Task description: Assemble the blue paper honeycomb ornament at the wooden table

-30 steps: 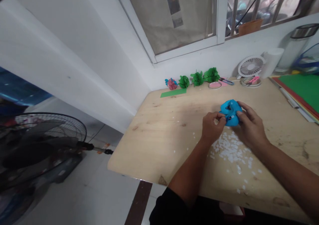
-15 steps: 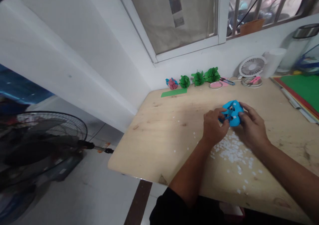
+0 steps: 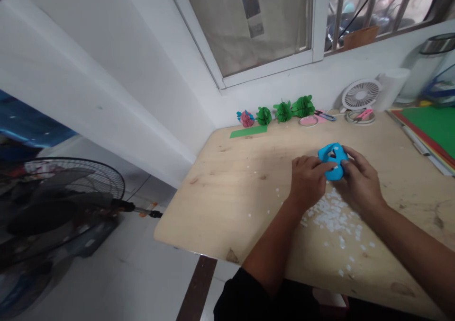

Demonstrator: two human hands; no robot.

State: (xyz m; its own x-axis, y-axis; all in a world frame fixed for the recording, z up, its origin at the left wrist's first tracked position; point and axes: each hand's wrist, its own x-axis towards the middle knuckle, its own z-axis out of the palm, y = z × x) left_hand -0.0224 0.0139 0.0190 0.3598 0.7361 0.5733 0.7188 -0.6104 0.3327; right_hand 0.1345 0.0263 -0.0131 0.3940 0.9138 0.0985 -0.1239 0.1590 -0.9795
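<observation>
Between my two hands is a blue paper craft piece (image 3: 335,172) made of curved, looped strips, with small white squares stuck on it. My left hand (image 3: 308,180) grips its left side, the thumb stretched across the loops. From the right, my right hand (image 3: 360,175) pinches the other edge between thumb and fingers. The piece is held just above the wooden table (image 3: 227,183). Below and between my wrists lie many small white squares (image 3: 334,214), scattered loosely on the wood.
Along the wall stand several folded-paper figures: a pink and blue one (image 3: 246,119) and green ones (image 3: 283,111). A green paper strip (image 3: 248,131), blue-handled snips (image 3: 325,116), a small white fan (image 3: 361,95) and coloured sheets (image 3: 430,129) lie nearby. A floor fan (image 3: 64,202) stands left.
My left thumb has moved up and right across the blue paper piece, pressing on its middle loops. My right hand has kept its hold.
</observation>
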